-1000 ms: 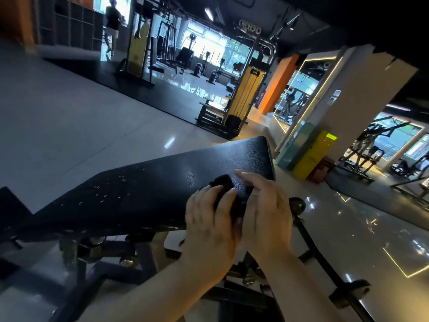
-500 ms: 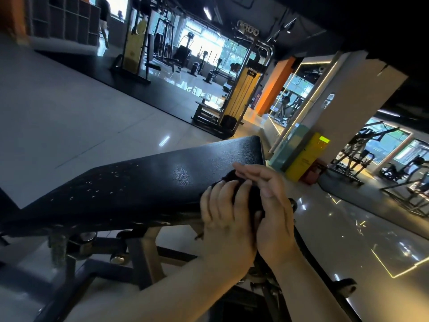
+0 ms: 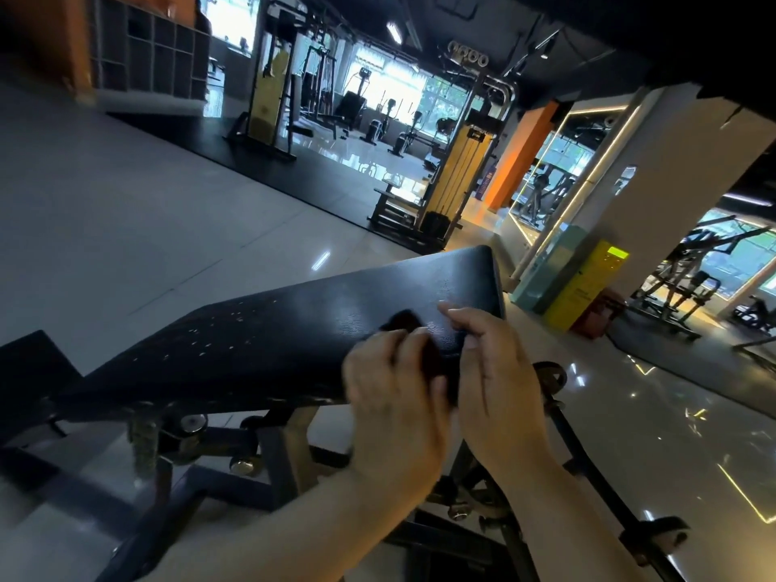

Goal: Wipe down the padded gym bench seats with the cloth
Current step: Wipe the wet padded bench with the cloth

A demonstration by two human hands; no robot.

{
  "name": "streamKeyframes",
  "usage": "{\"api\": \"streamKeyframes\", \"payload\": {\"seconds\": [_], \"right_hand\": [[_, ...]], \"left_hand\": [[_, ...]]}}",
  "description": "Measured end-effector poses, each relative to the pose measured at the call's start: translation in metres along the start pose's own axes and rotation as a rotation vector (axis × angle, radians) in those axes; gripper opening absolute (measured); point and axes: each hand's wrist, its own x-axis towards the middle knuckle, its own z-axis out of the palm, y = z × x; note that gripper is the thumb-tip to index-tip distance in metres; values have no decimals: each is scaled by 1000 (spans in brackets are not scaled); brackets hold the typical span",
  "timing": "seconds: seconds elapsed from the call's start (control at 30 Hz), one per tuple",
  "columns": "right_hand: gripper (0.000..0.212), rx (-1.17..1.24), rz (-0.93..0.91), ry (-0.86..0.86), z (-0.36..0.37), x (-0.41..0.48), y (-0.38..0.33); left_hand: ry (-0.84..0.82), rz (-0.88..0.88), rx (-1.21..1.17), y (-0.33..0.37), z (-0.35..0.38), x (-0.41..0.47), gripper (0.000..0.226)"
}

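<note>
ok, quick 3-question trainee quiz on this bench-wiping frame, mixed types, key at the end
1. True or false: the dark cloth lies alone on the floor.
2. Multiple choice: the small pale flecks on the bench pad sit mostly A) left of the hands, B) right of the hands, C) under the hands.
3. Short answer: which hands touch the cloth?

Key:
1. False; it is held at the pad's near edge.
2. A.
3. Both: the left hand and the right hand are closed on it together.
</note>
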Motion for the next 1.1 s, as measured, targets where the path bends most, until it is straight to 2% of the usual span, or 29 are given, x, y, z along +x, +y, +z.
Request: {"api": "streamKeyframes", "payload": {"seconds": [0.07,0.17,0.23,0.33,0.4,0.5,0.63,0.73,0.8,0.87,0.97,1.03,1.1], "right_hand": [[37,-142,-115,-10,1,0,1],[35,-414,-283,-1,6,0,-1],[30,-520,-325,34,11,1,0],[32,-541,-365,60,15,2,2],[31,-559,-379,71,17,1,1],[30,-659,-400,87,18,0,-2],[38,-845,-390,25,21,-3,-8],[38,-931,-388,-2,27,-7,-9],[37,-929,-393,18,31,-8,-8],[35,-911,-397,57,33,-7,-6],[35,-910,-404,82,34,-7,-5],[35,-917,-408,72,34,-8,-5],[36,-928,-414,51,33,-9,-3]], "left_hand": [[-12,167,53,-3,7,-1,57],[-68,371,151,-49,-8,1,56],[-82,331,182,-87,-25,-1,60],[-77,202,186,-127,-43,-10,57],[-33,104,131,-127,-41,-13,50],[12,-29,56,-91,-29,-7,44],[-61,113,67,-55,-22,1,44],[-121,188,94,-75,-31,2,48],[-146,130,101,-102,-41,-3,51],[-145,-3,91,-123,-49,-4,53],[-49,-140,62,-111,-44,-4,48],[1,-148,32,-85,-32,-5,44],[5,-44,34,-64,-19,-10,46]]}}
